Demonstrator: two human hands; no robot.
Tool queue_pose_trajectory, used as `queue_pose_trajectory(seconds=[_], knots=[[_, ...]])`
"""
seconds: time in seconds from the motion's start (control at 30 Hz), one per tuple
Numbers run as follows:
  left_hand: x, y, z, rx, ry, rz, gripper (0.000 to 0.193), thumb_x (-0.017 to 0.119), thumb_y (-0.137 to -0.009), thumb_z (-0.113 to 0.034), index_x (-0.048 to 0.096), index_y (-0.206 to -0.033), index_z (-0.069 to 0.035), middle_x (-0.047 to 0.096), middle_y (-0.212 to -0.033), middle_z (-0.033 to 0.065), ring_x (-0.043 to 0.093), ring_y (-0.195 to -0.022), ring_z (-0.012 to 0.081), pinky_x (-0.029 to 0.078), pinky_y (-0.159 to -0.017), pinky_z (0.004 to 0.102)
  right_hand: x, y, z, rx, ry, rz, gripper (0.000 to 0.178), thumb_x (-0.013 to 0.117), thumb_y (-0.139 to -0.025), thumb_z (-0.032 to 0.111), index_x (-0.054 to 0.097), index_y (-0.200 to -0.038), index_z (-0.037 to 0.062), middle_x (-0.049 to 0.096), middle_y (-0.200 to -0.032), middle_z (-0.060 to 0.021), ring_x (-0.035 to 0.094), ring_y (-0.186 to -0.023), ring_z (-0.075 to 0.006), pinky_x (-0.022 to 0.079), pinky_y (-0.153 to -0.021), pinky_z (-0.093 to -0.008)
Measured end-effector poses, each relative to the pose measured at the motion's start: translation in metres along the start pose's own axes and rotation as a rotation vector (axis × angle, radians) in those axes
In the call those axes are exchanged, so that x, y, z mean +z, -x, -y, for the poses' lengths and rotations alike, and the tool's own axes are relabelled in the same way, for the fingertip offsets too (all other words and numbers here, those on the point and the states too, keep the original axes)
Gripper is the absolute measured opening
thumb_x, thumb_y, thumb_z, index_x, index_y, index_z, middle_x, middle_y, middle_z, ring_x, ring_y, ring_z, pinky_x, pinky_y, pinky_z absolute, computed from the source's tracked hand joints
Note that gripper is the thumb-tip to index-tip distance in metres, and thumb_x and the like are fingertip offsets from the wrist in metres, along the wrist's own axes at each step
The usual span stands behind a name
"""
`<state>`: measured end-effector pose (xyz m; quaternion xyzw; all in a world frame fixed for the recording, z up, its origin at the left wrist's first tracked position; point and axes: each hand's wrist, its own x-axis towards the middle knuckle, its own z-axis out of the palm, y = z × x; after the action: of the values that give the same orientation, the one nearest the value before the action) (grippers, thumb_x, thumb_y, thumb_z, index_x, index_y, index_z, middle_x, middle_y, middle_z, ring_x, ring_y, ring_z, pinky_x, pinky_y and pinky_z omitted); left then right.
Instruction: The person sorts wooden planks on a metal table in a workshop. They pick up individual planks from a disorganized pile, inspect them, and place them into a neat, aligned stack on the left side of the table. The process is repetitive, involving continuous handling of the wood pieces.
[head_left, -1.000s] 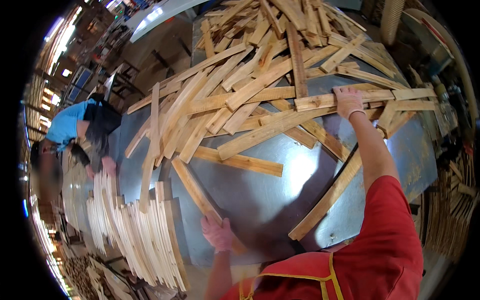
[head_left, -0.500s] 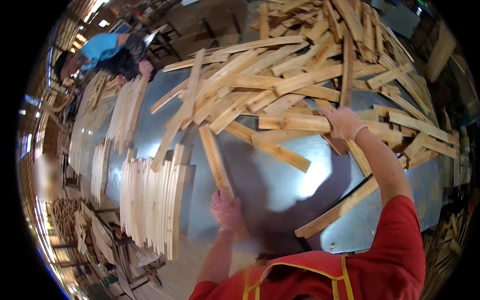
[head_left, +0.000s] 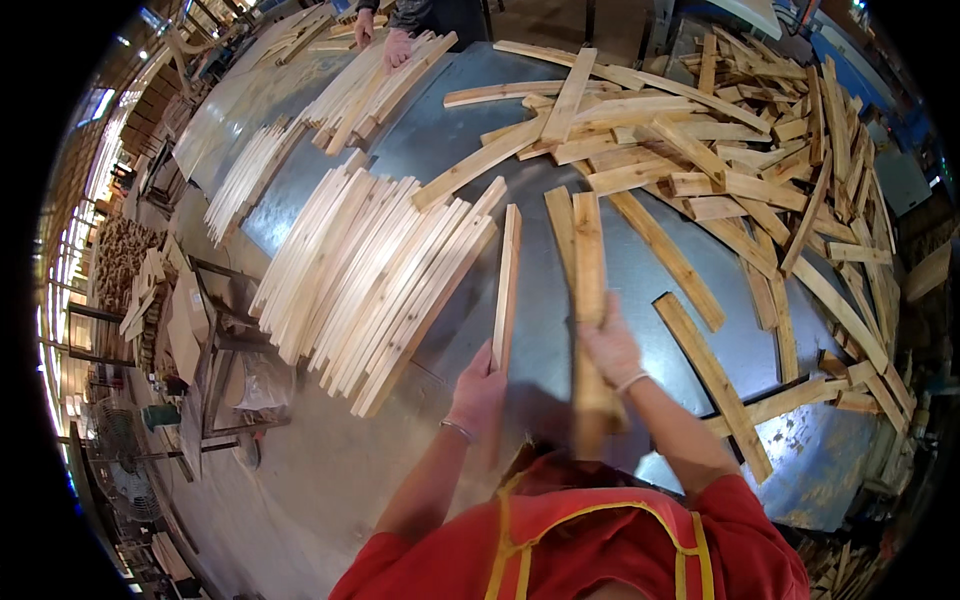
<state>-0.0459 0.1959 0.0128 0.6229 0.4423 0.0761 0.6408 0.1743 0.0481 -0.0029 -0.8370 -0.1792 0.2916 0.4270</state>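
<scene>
My left hand (head_left: 474,392) is closed around the lower part of a narrow wooden slat (head_left: 508,275), which stands on edge and points away from me. To its right, my right hand (head_left: 611,348) grips another wooden slat (head_left: 588,245) by its side; the near end of this one is blurred. Left of my hands is a row of pale slats (head_left: 400,270) packed side by side on edge. One loose slat (head_left: 480,165) rests with its near end over that row. Several single slats, such as a brown slat (head_left: 710,385), lie to the right of my right hand.
A metal-topped table (head_left: 455,95) carries everything. A heap of loose slats (head_left: 740,150) spreads over its far right. At the far left, a co-worker's hand (head_left: 397,48) touches another row of slats (head_left: 375,95). A metal rack (head_left: 215,350) and a fan (head_left: 125,460) stand left of the table.
The view has swung left. My right hand has come back from the heap with a slat, beside my left hand. The slat in my left hand now stands on edge.
</scene>
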Motion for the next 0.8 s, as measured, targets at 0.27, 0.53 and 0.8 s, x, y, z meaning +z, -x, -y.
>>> queue_pose_trajectory(seconds=[0.27,0.53,0.8], knots=[[-0.031,-0.031,0.007,0.142,-1.091,-0.143,0.098,0.081,-0.084,-0.039,0.033,-0.165,-0.012,0.060,-0.144,0.0206,0.064,-0.126,0.0402,0.052,-0.105,0.0523,0.059,0.018,0.008,-0.299,-0.048,0.401,0.076,0.064,-0.099,0.039,0.043,-0.164,0.0051,0.054,-0.159,-0.0268,0.051,-0.149,-0.0413,0.043,-0.120,-0.0430],[-0.113,-0.037,0.055,0.428,-1.553,-0.520,0.091,0.080,-0.086,-0.045,0.045,-0.163,-0.013,0.044,-0.165,0.0153,0.039,-0.155,0.0376,0.032,-0.122,0.0638,-0.147,0.067,-0.094,0.067,0.869,-0.295,0.069,0.079,-0.084,0.035,0.058,-0.143,0.0071,0.068,-0.131,-0.0204,0.061,-0.128,-0.0401,0.049,-0.111,-0.0494],[0.103,-0.008,-0.059,0.947,-1.343,0.186,0.087,0.081,-0.085,-0.043,0.047,-0.158,-0.011,0.053,-0.156,0.0169,0.047,-0.149,0.0373,0.037,-0.120,0.0593,-0.115,0.035,-0.008,-0.582,0.812,0.331,0.045,0.079,-0.087,0.033,0.070,-0.126,0.0123,0.073,-0.108,-0.0152,0.072,-0.107,-0.0363,0.058,-0.093,-0.0503]])
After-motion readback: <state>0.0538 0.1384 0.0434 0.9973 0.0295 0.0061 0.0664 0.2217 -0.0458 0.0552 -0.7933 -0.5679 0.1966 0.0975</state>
